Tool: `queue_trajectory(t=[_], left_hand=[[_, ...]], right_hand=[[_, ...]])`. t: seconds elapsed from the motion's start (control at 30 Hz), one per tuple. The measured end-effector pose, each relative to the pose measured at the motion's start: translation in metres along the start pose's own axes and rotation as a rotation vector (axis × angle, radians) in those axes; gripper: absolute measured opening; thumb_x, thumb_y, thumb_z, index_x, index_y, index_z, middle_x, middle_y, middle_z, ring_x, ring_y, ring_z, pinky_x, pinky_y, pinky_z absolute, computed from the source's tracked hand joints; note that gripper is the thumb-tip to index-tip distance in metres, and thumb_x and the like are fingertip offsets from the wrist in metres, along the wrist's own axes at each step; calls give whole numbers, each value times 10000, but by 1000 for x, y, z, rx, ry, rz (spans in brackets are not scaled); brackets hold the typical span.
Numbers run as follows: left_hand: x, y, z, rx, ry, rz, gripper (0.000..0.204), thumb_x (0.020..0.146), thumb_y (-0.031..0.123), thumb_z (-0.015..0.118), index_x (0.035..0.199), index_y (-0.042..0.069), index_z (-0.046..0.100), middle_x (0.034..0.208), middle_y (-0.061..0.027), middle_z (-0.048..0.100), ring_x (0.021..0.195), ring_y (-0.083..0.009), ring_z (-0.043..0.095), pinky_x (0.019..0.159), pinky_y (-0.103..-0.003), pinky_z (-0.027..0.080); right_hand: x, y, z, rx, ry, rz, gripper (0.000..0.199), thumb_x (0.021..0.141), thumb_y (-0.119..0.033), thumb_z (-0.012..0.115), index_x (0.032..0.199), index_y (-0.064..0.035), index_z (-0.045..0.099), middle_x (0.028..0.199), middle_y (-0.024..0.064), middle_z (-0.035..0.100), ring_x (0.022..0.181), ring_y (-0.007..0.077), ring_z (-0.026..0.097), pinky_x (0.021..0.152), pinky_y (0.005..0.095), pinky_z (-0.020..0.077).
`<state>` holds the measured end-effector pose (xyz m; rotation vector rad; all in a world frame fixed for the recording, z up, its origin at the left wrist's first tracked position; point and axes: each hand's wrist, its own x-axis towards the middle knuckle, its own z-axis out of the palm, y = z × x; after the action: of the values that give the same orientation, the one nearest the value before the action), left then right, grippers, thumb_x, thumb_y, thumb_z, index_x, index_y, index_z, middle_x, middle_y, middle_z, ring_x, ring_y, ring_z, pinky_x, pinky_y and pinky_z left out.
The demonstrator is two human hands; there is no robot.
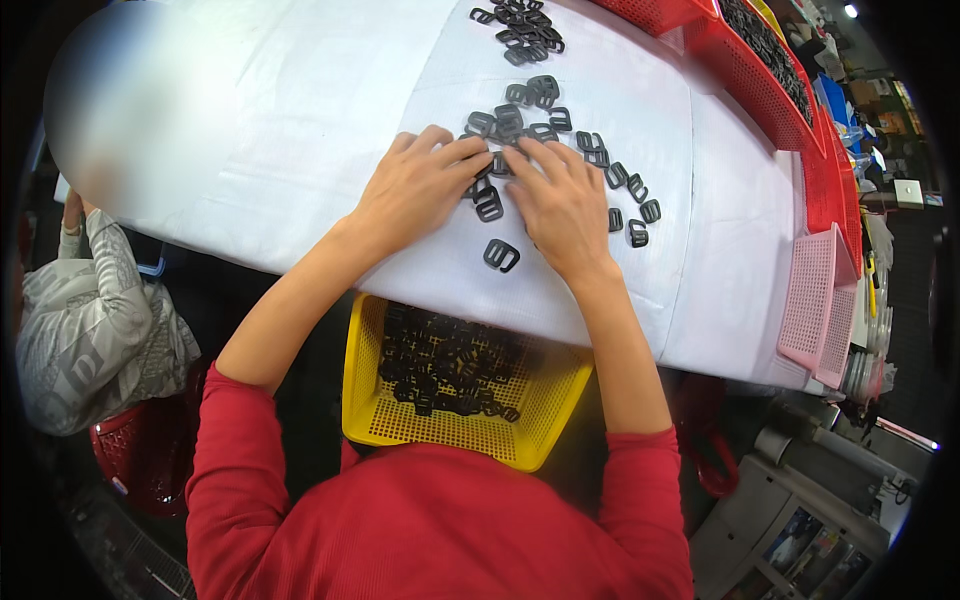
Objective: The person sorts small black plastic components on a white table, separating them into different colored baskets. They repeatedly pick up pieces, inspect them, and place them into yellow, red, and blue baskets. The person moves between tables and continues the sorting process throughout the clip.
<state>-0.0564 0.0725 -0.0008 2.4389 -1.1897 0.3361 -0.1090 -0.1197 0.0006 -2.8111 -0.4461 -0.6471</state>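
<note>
Left hand (425, 188) and right hand (560, 200) rest among black buckles (508, 120) on the white table (260, 130). Neither grip's closure can be told

The basket (352, 380) is yellow, pierced in a regular grid pattern, and the buckles in it (450, 365) are black. Beyond the basket, the bench (300, 150) is white and the buckles on top (508, 120) are black to dark grey. Nearer than the basket, the person's shirt (440, 530) is red. Right of the basket, one crate (815, 300) is pink; left of it, a co-worker's top (75, 330) is patterned pale grey.
</note>
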Motion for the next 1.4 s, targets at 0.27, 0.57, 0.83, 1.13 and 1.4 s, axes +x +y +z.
queue_trajectory(t=[0.27,0.57,0.83,1.13,1.4], left_hand=[[-33,-7,-18,31,31,-61,256,790,66,596,1042,85,641,1078,-22,604,971,-228,536,805,-343,429],[-36,-13,-27,-86,91,-179,230,770,109,641,998,88,650,964,-38,605,899,-217,540,740,-341,450],[-18,0,-6,-72,31,45,249,727,147,677,970,97,656,1003,-13,598,915,-210,525,743,-340,439],[-21,-12,-14,-303,-1,-149,171,796,118,622,959,72,647,919,-29,613,862,-220,535,731,-347,450],[-11,-13,-7,62,46,-8,313,842,190,565,1129,71,599,1107,-14,565,977,-219,482,762,-336,403]], right_hand=[[-7,-4,-8,83,11,63,243,769,-191,672,1002,-121,663,1063,0,604,1002,197,527,837,365,389],[1,-28,-12,117,-34,57,225,748,-219,682,930,-89,656,951,12,590,910,192,517,773,351,357],[-16,-39,-2,-13,-9,-32,165,782,-196,629,902,-82,622,864,25,585,833,189,535,780,359,369],[2,-26,-23,182,-230,260,131,815,-140,575,905,-99,661,1001,16,621,964,195,532,773,362,362],[55,-3,36,-2,-88,-84,310,769,-61,541,1071,-75,611,1145,19,571,1141,245,449,957,460,299]])
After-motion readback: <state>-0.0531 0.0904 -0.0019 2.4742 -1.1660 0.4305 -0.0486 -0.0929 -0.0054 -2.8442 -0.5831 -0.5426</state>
